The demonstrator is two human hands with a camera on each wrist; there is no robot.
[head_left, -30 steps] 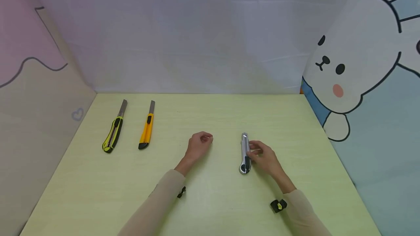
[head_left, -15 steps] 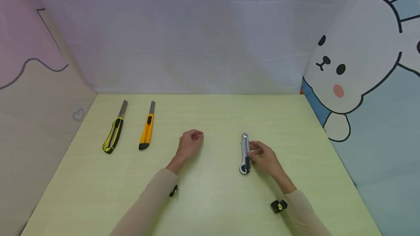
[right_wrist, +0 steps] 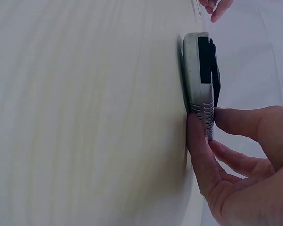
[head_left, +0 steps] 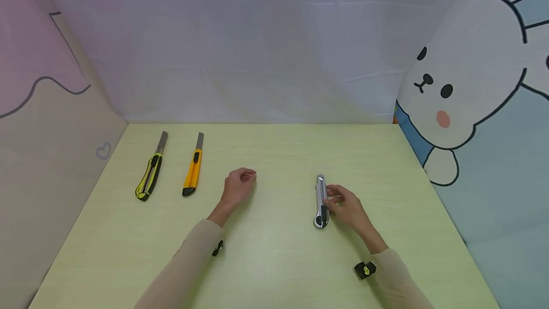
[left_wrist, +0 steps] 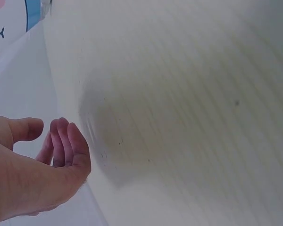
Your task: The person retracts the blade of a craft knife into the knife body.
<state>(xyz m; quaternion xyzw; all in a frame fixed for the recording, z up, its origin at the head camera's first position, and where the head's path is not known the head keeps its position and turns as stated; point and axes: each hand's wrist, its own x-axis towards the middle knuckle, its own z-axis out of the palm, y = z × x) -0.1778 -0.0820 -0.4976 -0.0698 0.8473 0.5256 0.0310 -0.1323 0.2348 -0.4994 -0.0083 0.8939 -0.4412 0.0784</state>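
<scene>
- Since the earlier frames, the left hand [head_left: 237,188] has slid leftward across the table [head_left: 274,261], away from the middle and nearer the two cutters on the left; the right hand [head_left: 348,208] and its knife have not shifted.
- Right hand: its grip pinches the silver utility knife [head_left: 320,201] from the side, thumb and fingertips [right_wrist: 198,136] pressed on the ribbed part of the handle, as the right wrist view shows. The hold looks like a steadying one, since the knife lies flat on the table with its black end toward the person.
- Left hand: its grip is loosely curled and holds nothing, knuckles up, hovering just over or resting on the table; which of the two cannot be told.
- Yellow-and-black cutter [head_left: 151,171] and orange cutter [head_left: 192,169] lie side by side at the table's left, blades out and pointing away from the person, apart from each other and from both hands.
- Laid parallel with blades turned away, the cutters seem set out for safe pick-up by the handle.
</scene>
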